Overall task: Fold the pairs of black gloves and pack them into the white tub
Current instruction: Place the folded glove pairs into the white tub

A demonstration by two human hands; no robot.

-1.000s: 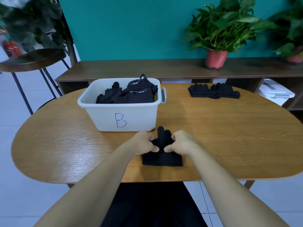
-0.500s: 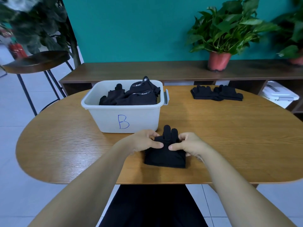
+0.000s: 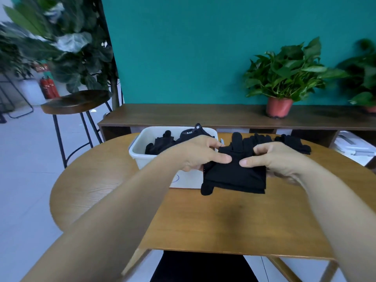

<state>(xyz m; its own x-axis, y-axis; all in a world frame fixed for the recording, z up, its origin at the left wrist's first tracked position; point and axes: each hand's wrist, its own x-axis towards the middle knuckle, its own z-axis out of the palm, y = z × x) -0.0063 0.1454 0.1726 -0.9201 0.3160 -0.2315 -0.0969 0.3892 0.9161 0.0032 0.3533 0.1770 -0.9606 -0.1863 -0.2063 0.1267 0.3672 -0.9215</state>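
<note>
Both hands are pinching the folded pair of gloves (image 3: pixel 234 174) and holding it up off the desk (image 3: pixel 223 220), just in front of the white tub (image 3: pixel 138 149). Left hand (image 3: pixel 200 153) is clamped on the bundle's left upper edge, thumb on top, fingers hidden underneath. Right hand (image 3: pixel 272 157) is gripping the right upper edge the same way, thumb tip pressing the cloth near the middle. Thumbs are sitting close together, not touching.

Bundle is hanging soft: one glove finger is drooping off the near-left corner, another is sticking up at the far edge. Looks light, limp, non-slip knit, nothing fragile. Fold is likely going to spring open if either pinch lets go, so hold across the layered edges, squeezing all layers at once, not a single flap. Loose drooping finger could catch on the tub rim; tuck it or lead with the flat side.

Tub is sitting far-left on the desk, already holding several black gloves (image 3: pixel 162 142), stacked close to rim height, room seemingly tight on the right side. Another unfolded pair (image 3: pixel 293 142) is lying far-right on the desk, well apart from the tub. Judging step: carrying the folded pair over to drop in.
</note>
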